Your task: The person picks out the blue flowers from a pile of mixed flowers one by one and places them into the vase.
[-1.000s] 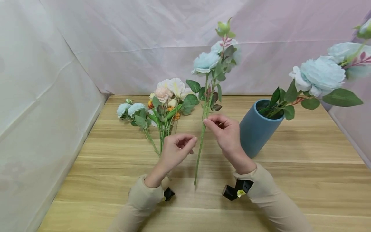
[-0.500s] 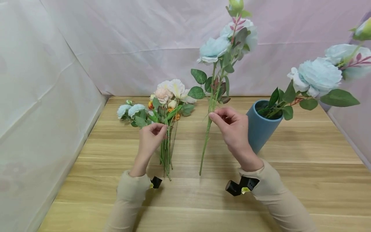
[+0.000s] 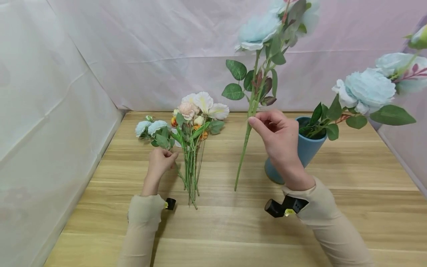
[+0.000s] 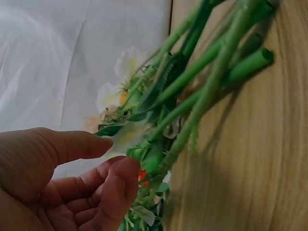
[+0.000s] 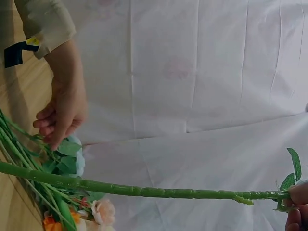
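My right hand [image 3: 281,141] pinches the stem of a light blue artificial flower [image 3: 258,32] between thumb and fingers, holding it upright above the table. In the right wrist view the bare green stem [image 5: 163,192] runs across to those fingertips. My left hand [image 3: 160,162] is at the stem of a smaller light blue flower spray [image 3: 156,127] lying on the table. In the left wrist view a gap shows between its thumb [image 4: 86,146] and loosely bent fingers, with green stems [image 4: 211,96] just beyond. A blue vase [image 3: 311,149] beside my right hand holds another light blue flower [image 3: 368,89].
Beside my left hand lies a bunch of artificial flowers [image 3: 188,110], white, peach and orange, with its stems toward me. A wooden table [image 3: 213,230] carries everything. White cloth [image 3: 160,29] hangs behind, with more cloth at the sides.
My right hand has lifted its flower higher and moved it right, toward the vase. My left hand has left the flower's stem area and moved left to the small blue spray.
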`<state>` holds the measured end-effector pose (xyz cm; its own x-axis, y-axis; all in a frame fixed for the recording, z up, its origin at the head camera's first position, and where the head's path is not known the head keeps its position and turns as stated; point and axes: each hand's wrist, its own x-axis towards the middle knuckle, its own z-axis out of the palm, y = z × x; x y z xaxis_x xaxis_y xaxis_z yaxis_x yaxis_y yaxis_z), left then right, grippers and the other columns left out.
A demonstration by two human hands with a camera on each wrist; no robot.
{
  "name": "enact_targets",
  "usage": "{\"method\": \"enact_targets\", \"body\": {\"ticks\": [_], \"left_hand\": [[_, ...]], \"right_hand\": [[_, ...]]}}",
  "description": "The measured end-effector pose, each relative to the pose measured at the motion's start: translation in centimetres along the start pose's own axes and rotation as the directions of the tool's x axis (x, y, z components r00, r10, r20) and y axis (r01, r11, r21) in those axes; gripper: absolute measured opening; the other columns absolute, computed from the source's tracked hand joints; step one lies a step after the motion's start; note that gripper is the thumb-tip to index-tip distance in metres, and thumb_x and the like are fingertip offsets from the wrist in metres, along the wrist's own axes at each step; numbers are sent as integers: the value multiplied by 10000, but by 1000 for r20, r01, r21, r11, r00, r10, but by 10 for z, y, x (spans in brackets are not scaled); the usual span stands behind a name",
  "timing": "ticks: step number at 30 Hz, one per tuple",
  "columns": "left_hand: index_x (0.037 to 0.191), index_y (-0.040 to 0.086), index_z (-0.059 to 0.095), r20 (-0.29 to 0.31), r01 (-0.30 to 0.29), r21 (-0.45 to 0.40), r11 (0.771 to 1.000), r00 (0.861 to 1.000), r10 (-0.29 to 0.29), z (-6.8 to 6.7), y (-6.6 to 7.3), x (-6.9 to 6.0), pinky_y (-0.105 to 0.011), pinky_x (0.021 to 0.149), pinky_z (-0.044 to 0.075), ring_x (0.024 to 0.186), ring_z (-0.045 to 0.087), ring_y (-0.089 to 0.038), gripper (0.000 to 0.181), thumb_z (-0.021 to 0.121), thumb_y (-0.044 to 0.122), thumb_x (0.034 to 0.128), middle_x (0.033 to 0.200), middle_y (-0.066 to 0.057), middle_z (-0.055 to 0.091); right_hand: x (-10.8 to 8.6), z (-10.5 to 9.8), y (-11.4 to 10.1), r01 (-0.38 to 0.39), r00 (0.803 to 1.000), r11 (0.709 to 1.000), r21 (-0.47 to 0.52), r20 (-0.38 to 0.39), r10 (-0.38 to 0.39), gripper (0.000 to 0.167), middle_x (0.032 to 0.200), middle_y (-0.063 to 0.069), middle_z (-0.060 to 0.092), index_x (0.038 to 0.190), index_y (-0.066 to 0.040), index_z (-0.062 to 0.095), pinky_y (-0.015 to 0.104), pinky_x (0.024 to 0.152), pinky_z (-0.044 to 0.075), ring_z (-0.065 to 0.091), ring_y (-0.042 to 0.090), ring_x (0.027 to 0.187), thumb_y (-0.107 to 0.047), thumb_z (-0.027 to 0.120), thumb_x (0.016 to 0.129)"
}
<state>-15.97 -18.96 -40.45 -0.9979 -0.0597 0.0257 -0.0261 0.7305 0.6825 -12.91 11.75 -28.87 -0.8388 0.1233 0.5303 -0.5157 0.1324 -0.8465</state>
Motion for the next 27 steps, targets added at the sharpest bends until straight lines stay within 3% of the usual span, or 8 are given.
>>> {"method": "enact_targets", "body": {"ticks": [4,8,13,16,21,27], "left_hand": [[663,-53,694,0,18,4,1000,1000,-18,1,-6,2,-259,487,397,416,491,-140,308,627,145,889,491,-102,599],[655,-60,683,14,69,-16,998,998,-68,1,-10,3,-277,462,413,450,550,-252,317,640,152,886,514,-133,608],[541,-28,625,32,122,3,993,992,-122,2,-15,4,-365,622,511,451,581,-304,395,662,180,874,457,-103,572],[500,2,611,84,175,42,984,980,-178,3,-17,4,-336,578,522,405,559,-242,428,681,227,859,424,-66,546],[582,-9,652,193,264,57,963,943,-270,4,-19,2,-278,437,506,424,571,-178,350,706,231,831,507,-85,606],[586,-32,648,225,283,-23,959,936,-271,4,-22,3,-280,432,517,417,585,-167,338,700,191,835,503,-81,613]], "right_hand": [[8,-2,-13,29,1000,998,50,-11,-28,94,728,-9,582,797,89,672,252,522,314,388,150,577,7,667,843],[17,-5,-24,66,998,993,99,-22,-64,80,707,14,579,760,28,696,248,519,297,374,148,565,13,671,835],[25,-11,-32,112,993,986,120,-41,-107,79,703,-1,604,760,69,690,227,501,301,386,138,549,23,677,823],[28,-16,-37,136,990,978,158,-61,-127,85,702,14,605,764,116,671,215,497,293,386,137,544,46,675,812],[34,-28,-46,177,980,951,252,-136,-146,88,672,66,607,737,144,653,195,490,260,374,128,536,77,692,779],[39,-41,-58,203,969,952,230,-186,-162,173,690,124,594,747,178,629,196,504,278,397,150,594,33,717,783]]}}
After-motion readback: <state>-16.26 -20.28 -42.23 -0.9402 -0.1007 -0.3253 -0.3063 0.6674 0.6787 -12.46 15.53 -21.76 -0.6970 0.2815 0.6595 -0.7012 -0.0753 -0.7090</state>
